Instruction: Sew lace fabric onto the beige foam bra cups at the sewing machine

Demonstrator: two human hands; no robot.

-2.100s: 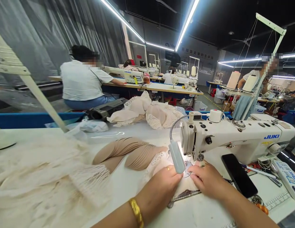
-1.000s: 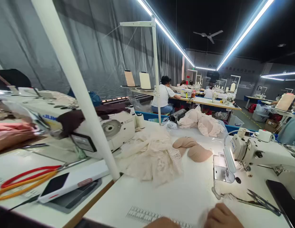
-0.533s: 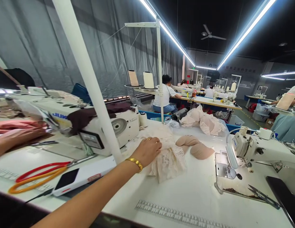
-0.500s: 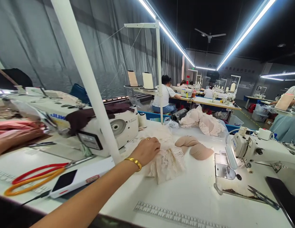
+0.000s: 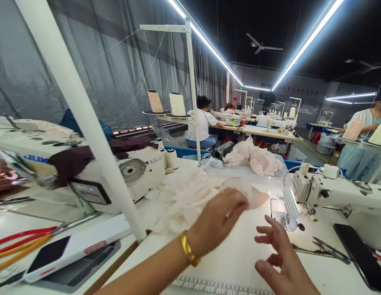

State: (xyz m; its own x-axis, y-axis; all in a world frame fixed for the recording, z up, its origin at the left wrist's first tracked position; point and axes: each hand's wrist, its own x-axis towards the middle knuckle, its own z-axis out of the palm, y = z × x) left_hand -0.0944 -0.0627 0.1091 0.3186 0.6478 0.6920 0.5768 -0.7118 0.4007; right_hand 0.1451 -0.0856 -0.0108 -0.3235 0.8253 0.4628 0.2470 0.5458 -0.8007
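My left hand [image 5: 219, 217], with a gold bracelet at the wrist, is raised over the table with its fingers closed on a sheer cream lace piece [image 5: 241, 185]. The lace is blurred and mostly hidden behind the hand. Behind it, a tan molded cup [image 5: 260, 198] shows partly through the sheer fabric. A loose pile of cream lace fabric [image 5: 181, 200] spreads to the left of this hand. Lower right, my right hand [image 5: 278, 258] has its fingers spread and holds nothing. It is just in front of the sewing machine's needle plate [image 5: 279, 211].
A sewing machine [image 5: 325, 188] stands right, with thread snips [image 5: 332, 250] and a black phone [image 5: 359, 256] before it. Left are a white pole [image 5: 86, 119], another machine [image 5: 141, 168] and a white device [image 5: 80, 246]. Lace pieces [image 5: 255, 157] are heaped behind. Co-workers sit farther off.
My left hand has moved right and nearer, off the lace pile, taking a sheer piece with it. My right hand has come into view. The view has shifted right.
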